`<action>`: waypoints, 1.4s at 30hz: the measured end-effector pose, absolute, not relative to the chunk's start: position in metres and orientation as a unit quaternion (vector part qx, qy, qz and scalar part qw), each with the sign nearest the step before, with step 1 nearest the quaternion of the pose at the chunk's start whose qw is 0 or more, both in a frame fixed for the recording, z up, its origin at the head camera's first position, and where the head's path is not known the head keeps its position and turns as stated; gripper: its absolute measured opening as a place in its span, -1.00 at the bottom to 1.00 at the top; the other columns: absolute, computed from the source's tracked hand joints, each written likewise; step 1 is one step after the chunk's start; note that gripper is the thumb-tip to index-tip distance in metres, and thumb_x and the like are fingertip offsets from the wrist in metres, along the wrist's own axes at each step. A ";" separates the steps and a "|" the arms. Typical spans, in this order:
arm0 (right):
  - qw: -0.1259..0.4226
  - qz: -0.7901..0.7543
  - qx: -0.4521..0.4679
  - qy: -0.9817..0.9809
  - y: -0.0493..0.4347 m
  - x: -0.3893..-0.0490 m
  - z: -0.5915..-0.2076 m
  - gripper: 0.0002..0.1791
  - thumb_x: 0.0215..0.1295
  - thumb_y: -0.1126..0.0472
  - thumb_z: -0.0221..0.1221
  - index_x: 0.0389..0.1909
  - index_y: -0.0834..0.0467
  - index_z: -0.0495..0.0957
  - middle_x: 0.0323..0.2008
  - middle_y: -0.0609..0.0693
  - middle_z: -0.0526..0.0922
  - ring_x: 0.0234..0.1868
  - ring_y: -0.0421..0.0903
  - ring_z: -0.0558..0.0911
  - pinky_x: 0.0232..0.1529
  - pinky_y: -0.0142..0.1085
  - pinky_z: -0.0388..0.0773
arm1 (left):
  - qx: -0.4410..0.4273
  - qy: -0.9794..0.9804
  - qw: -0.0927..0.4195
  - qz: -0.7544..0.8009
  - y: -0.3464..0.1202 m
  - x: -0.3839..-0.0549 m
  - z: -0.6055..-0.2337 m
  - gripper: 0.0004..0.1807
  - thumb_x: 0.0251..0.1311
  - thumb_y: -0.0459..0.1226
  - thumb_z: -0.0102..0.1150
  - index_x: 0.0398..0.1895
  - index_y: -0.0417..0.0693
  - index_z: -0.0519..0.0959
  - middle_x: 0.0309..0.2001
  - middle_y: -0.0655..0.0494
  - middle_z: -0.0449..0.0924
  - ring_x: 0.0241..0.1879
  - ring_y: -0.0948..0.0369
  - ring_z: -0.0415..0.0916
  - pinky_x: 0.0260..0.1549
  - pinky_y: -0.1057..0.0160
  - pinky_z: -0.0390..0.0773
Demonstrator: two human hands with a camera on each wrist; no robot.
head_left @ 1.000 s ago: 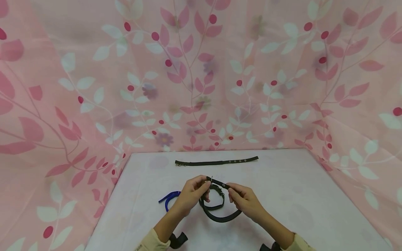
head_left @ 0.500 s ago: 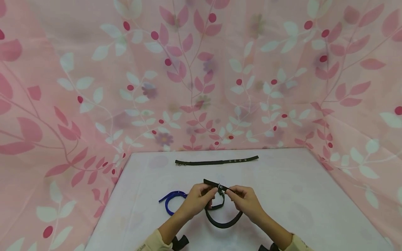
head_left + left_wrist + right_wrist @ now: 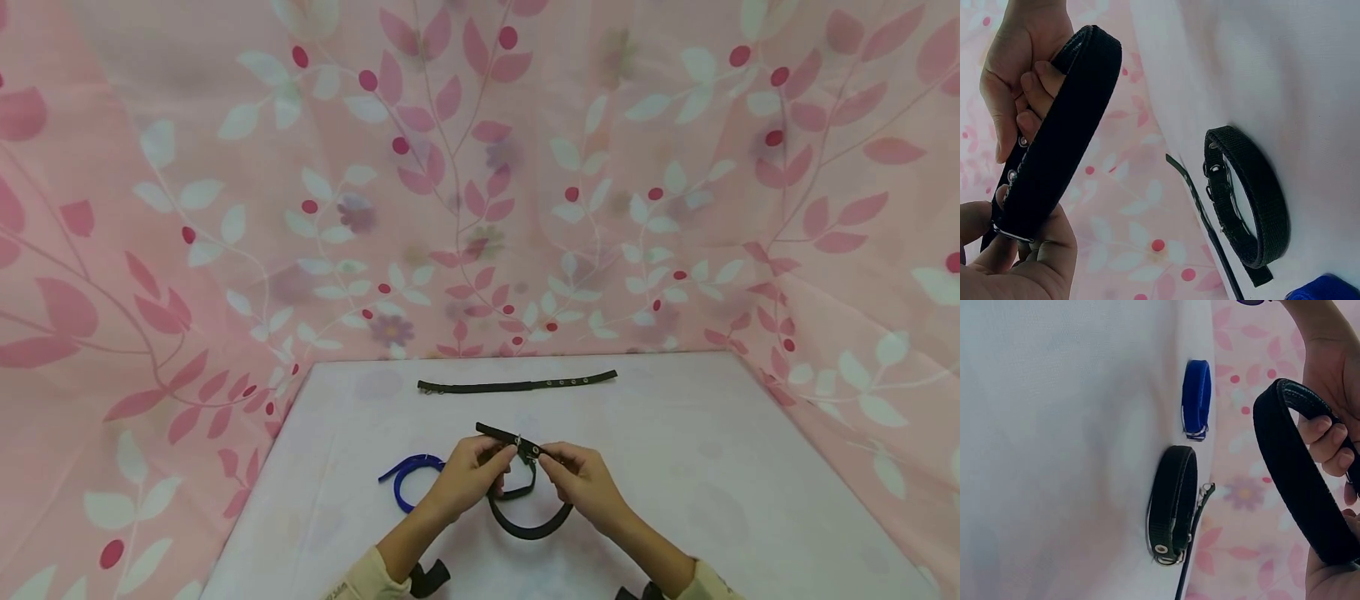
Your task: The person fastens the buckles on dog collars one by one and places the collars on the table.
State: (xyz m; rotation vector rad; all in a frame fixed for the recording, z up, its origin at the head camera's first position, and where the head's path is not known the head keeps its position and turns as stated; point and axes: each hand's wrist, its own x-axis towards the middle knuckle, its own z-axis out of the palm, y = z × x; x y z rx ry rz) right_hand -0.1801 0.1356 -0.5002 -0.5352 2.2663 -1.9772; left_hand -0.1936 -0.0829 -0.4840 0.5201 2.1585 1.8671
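A black pet collar [image 3: 528, 532] hangs as a loop between both hands above the table. My left hand [image 3: 467, 477] pinches it at the metal buckle [image 3: 1013, 234], and the strap's free end [image 3: 491, 430] sticks out past the buckle to the left. My right hand [image 3: 588, 483] pinches the eyelet part of the strap just right of the buckle. In the left wrist view, metal-ringed eyelets [image 3: 1012, 175] show between the hands. Behind the held loop, a dark green collar [image 3: 1266, 194], closed into a ring, stands on the table, partly hidden in the head view.
A blue collar [image 3: 405, 492], also looped, lies left of the dark green one, partly behind my left hand. Toward the back of the white table [image 3: 660, 433] a dark collar [image 3: 487, 387] lies stretched flat. A pink leaf-patterned cloth [image 3: 480, 208] hangs behind and beside the table.
My hands have come closer together, the left shifting right. More of the strap's free end now sticks out left of the buckle. The collars on the table have not moved.
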 end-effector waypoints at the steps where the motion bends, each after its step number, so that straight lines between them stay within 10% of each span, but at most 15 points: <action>1: 0.047 -0.649 -0.171 0.740 0.135 -0.180 -0.500 -0.66 0.44 0.23 0.13 0.00 0.46 0.55 -0.56 -0.10 0.42 -0.66 -0.33 0.33 -0.66 -0.48 0.30 | 0.177 0.738 0.121 0.640 -0.083 -0.194 -0.484 -0.69 0.40 -0.15 0.13 -0.14 -0.26 0.61 -0.50 0.12 0.48 -0.61 0.27 0.46 -0.53 0.35 0.57; 22: 0.066 -0.667 -0.136 0.730 0.124 -0.185 -0.486 -0.63 0.41 0.14 0.18 -0.04 0.42 0.53 -0.53 -0.01 0.51 -0.71 -0.28 0.31 -0.67 -0.49 0.26 | 0.186 0.749 0.102 0.628 -0.077 -0.195 -0.481 -0.75 0.39 -0.17 0.14 -0.26 -0.19 0.64 -0.55 0.12 0.45 -0.65 0.27 0.41 -0.62 0.37 0.51; 30: 0.061 -0.682 -0.121 0.719 0.118 -0.185 -0.485 -0.69 0.41 0.13 0.19 0.00 0.25 0.43 -0.44 0.38 0.50 -0.70 -0.25 0.30 -0.66 -0.47 0.25 | 0.209 0.798 0.051 0.563 -0.075 -0.195 -0.479 -0.73 0.38 -0.07 0.15 -0.21 -0.06 0.68 -0.52 0.13 0.47 -0.61 0.34 0.42 -0.64 0.36 0.51; 42: -0.001 -0.646 -0.178 0.742 0.115 -0.184 -0.485 -0.71 0.34 0.25 0.24 -0.02 0.29 0.45 -0.57 -0.06 0.38 -0.60 -0.30 0.31 -0.60 -0.41 0.29 | 0.238 0.820 0.012 0.520 -0.070 -0.194 -0.480 -0.78 0.34 -0.13 0.19 -0.20 -0.04 0.72 -0.41 0.20 0.64 -0.45 0.41 0.43 -0.47 0.42 0.47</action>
